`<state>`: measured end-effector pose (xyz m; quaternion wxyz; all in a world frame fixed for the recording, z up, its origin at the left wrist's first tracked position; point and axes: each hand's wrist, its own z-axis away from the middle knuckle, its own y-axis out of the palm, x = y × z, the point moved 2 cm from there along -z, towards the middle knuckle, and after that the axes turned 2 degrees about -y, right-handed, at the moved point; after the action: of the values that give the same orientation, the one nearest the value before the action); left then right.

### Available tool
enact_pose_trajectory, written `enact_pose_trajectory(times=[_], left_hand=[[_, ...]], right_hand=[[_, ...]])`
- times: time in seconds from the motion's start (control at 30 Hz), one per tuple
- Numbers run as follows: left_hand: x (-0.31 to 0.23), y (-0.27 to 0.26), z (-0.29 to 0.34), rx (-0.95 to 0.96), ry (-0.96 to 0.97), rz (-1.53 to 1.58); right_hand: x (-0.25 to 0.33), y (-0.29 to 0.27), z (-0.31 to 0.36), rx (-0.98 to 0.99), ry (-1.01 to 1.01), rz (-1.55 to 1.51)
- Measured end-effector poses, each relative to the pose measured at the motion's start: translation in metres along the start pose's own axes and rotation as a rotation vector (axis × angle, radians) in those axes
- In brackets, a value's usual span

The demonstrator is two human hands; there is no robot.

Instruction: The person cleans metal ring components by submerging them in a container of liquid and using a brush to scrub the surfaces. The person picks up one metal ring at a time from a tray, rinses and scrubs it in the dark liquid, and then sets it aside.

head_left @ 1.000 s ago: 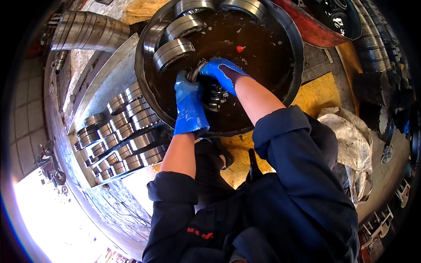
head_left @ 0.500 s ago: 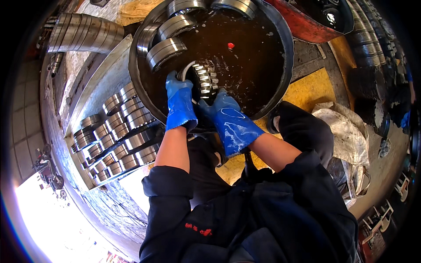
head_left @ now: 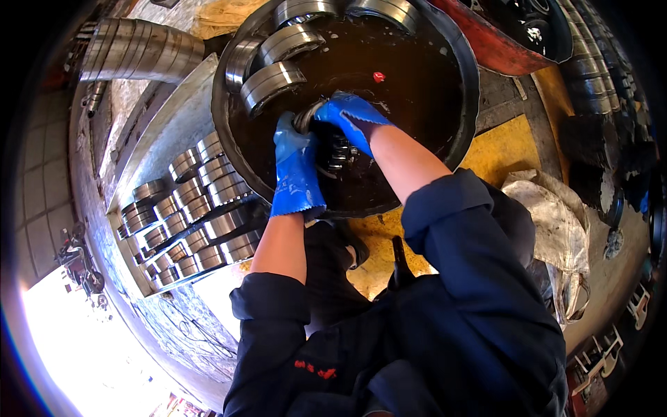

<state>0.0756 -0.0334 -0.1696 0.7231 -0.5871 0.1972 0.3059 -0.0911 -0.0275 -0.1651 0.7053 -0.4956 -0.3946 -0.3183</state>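
Observation:
Over the round dark tub (head_left: 470, 104) of brown liquid, both my hands are in blue rubber gloves and work on one roller bearing (head_left: 340, 153). Its shiny rollers show below my right wrist; most of the ring is hidden by the gloves. My left hand (head_left: 294, 163) is closed on the bearing's left rim. From above, my right hand (head_left: 347, 117) reaches across with its fingers curled on the upper rim, close to the left fingertips. Several polished steel bearing rings (head_left: 274, 83) rest in the tub at its far left.
A small red piece (head_left: 379, 77) lies in the liquid. Left of the tub, a metal tray (head_left: 125, 243) holds rows of steel rings (head_left: 210, 222). Stacked rings (head_left: 139, 52) lie far left. A red tub (head_left: 490, 42) stands far right, a dirty white sack (head_left: 552, 215) at the right.
My right hand has moved from the bearing's near right side up and over to its far rim. The bearing has turned, with its rollers now lower and partly covered.

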Motion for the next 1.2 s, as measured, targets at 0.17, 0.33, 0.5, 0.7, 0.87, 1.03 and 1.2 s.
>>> enact_pose_trajectory(times=[0.17, 0.33, 0.5, 0.7, 0.87, 1.03, 1.2], left_hand=[[-0.025, -0.001, 0.012, -0.07, -0.098, -0.098], [-0.008, 0.0, 0.012, -0.112, -0.021, -0.075], [-0.004, 0.0, 0.001, -0.116, 0.02, -0.026], [0.006, 0.003, -0.004, -0.086, 0.021, -0.023], [0.009, -0.003, -0.004, -0.064, 0.019, -0.02], [-0.017, -0.001, 0.007, 0.016, -0.021, -0.025], [-0.017, 0.008, 0.006, -0.091, -0.024, -0.041]], right_hand=[[-0.018, 0.016, -0.005, 0.008, 0.072, 0.158], [0.021, 0.052, 0.069, -0.363, 0.612, -0.063], [0.032, 0.056, 0.099, -0.218, 0.702, 0.062], [0.036, 0.045, 0.096, -0.344, 0.671, 0.063], [0.026, 0.014, 0.062, -0.301, 0.646, -0.061], [-0.019, 0.007, -0.008, -0.028, 0.175, -0.557], [-0.031, 0.017, -0.003, -0.069, 0.001, 0.209]])
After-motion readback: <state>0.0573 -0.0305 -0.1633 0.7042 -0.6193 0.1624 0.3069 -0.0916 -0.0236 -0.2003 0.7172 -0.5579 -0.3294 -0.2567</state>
